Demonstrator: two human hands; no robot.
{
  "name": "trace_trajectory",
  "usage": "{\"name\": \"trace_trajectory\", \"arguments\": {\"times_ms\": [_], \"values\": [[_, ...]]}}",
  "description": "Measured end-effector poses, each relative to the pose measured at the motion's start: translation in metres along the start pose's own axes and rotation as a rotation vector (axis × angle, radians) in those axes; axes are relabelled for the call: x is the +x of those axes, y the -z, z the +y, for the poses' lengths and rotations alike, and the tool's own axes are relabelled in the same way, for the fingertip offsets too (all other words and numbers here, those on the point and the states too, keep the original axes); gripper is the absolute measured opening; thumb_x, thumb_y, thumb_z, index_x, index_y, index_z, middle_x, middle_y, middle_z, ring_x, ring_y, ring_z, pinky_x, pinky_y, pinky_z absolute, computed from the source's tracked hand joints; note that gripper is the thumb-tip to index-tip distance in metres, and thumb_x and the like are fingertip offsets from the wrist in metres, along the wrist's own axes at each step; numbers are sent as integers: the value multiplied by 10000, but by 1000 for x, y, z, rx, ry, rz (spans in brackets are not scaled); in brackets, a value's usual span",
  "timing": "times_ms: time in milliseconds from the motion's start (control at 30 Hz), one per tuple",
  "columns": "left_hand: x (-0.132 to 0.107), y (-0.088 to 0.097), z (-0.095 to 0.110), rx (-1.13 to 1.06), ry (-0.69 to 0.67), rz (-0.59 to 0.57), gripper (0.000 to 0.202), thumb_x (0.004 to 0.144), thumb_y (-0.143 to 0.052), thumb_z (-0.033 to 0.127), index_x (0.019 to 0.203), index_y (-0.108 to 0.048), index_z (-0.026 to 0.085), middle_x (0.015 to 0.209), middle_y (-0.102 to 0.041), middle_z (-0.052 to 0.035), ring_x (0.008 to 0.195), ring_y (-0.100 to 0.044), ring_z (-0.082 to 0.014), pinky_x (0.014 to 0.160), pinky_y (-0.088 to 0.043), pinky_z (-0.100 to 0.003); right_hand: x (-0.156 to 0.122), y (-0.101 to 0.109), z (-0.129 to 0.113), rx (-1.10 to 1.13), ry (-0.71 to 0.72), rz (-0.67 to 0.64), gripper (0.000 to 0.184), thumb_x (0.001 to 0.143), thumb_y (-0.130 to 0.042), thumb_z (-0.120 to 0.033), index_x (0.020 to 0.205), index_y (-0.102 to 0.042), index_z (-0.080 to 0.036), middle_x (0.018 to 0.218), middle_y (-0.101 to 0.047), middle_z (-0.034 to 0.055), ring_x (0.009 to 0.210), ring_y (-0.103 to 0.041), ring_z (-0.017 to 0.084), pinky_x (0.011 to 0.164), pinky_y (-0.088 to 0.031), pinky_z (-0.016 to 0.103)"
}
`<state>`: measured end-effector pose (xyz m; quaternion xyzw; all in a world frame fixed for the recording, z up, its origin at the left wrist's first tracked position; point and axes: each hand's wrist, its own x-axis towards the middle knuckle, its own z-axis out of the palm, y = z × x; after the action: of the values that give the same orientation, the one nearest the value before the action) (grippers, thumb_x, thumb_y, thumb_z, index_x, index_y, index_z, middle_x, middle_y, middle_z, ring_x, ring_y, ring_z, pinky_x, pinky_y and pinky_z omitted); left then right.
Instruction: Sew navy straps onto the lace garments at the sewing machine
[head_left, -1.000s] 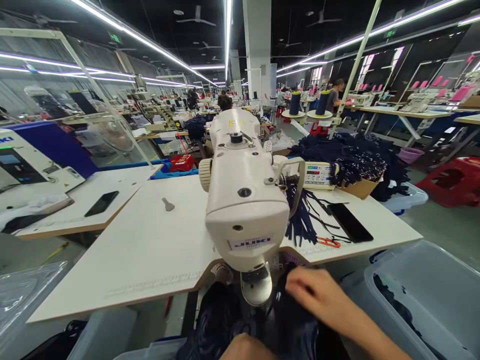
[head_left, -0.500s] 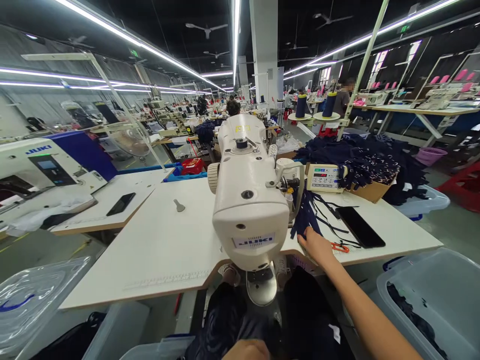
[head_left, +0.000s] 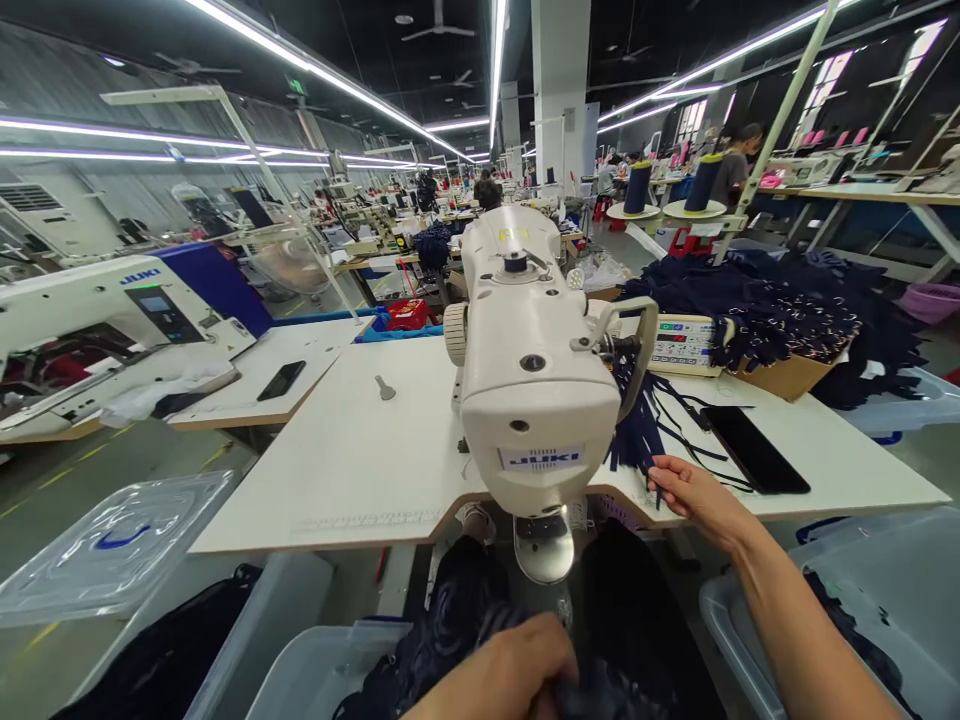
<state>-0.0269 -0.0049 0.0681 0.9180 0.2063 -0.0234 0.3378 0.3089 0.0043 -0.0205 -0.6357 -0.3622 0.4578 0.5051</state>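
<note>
My right hand [head_left: 684, 488] is at the table's front edge, right of the sewing machine. Its thumb and fingers pinch the end of a navy strap [head_left: 658, 490]. That strap comes from a bunch of navy straps [head_left: 636, 425] lying beside the machine head. Low in the view, over my lap, my left hand [head_left: 517, 655] is closed on dark patterned fabric [head_left: 450, 640]; it is slightly blurred and its fingertips are hidden. Between the hands stands the white sewing machine [head_left: 536, 400], with its presser area hidden behind the head.
A black phone [head_left: 754, 450] and thin dark cords lie right of my hand. Behind them are a control panel [head_left: 682, 345] and a box piled with navy straps [head_left: 787, 375]. A flat metal piece [head_left: 385, 388] lies on the left tabletop. Clear plastic bins [head_left: 877, 590] flank my legs.
My right hand has drawn back from the bunch toward the right, pinching a strap end. My left hand has risen further into view with the fabric. The head view has shifted.
</note>
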Motion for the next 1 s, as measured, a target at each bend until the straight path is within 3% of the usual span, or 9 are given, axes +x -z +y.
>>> {"name": "trace_trajectory", "arguments": {"times_ms": [100, 167, 267, 333, 467, 633, 800, 900, 1000], "values": [[-3, 1, 2, -201, 215, 125, 197, 854, -455, 73, 936, -553, 222, 806, -561, 53, 729, -526, -84, 633, -406, -154, -16, -19, -1, 217, -20, -23, 452, 679, -751, -551, 892, -559, -202, 747, -553, -24, 491, -361, 47, 395, -279, 155], [-5, 1, 2, -348, 305, 128, 35, 864, -521, 182, 862, -538, 212, 682, -467, 75, 626, -438, -82, 527, -333, -167, -28, -34, -4, 318, -36, -40, 478, 656, -775, -572, 870, -554, -206, 757, -550, -22, 479, -340, 34, 374, -266, 133], [-3, 4, 0, -462, 313, 81, 362, 810, -689, 439, 680, -469, 183, 590, -351, 82, 570, -324, -80, 469, -232, -198, -45, -56, -12, 483, -83, -99, 447, 667, -814, -515, 886, -573, -208, 692, -539, -44, 434, -295, 15, 355, -245, 115], [0, 6, -2, -465, 289, 145, 470, 833, -665, 496, 609, -407, 173, 590, -345, 69, 587, -337, -83, 498, -237, -201, -53, -68, -16, 548, -95, -132, 399, 705, -810, -477, 899, -588, -208, 585, -494, -76, 399, -263, 12, 354, -234, 117], [9, 12, -2, -267, 245, 410, 333, 961, -493, 340, 674, -462, 176, 722, -513, 23, 670, -483, -114, 610, -335, -205, -59, -85, -21, 373, -48, -185, 338, 817, -703, -504, 964, -599, -218, 509, -470, -79, 442, -385, 59, 441, -339, 152], [23, 6, -10, -164, 350, 545, 157, 941, -550, 326, 1018, -654, 239, 870, -705, 5, 778, -653, -175, 662, -433, -225, -62, -99, -23, 237, 62, -238, 299, 863, -636, -519, 974, -594, -244, 781, -571, -33, 729, -493, 122, 707, -428, 228], [34, -6, -21, -61, 372, 675, 157, 899, -625, 232, 1031, -685, 292, 952, -727, 28, 830, -685, -189, 726, -498, -258, -69, -99, -15, 142, 87, -317, 268, 889, -595, -515, 987, -574, -266, 838, -571, -32, 795, -485, 145, 741, -398, 251], [37, -12, -21, 206, 340, 867, 143, 848, -688, 224, 989, -674, 246, 950, -695, -21, 866, -649, -248, 768, -509, -357, -72, -100, -11, 121, 57, -333, 268, 890, -592, -508, 989, -571, -261, 830, -560, -31, 779, -478, 147, 725, -393, 255], [39, -19, -19, 417, 215, 1044, 139, 953, -546, 279, 1005, -652, 205, 933, -669, -54, 842, -626, -238, 737, -507, -364, -70, -102, -14, 136, 74, -282, 278, 882, -594, -516, 956, -561, -250, 804, -546, -33, 759, -484, 145, 721, -401, 256]]}}
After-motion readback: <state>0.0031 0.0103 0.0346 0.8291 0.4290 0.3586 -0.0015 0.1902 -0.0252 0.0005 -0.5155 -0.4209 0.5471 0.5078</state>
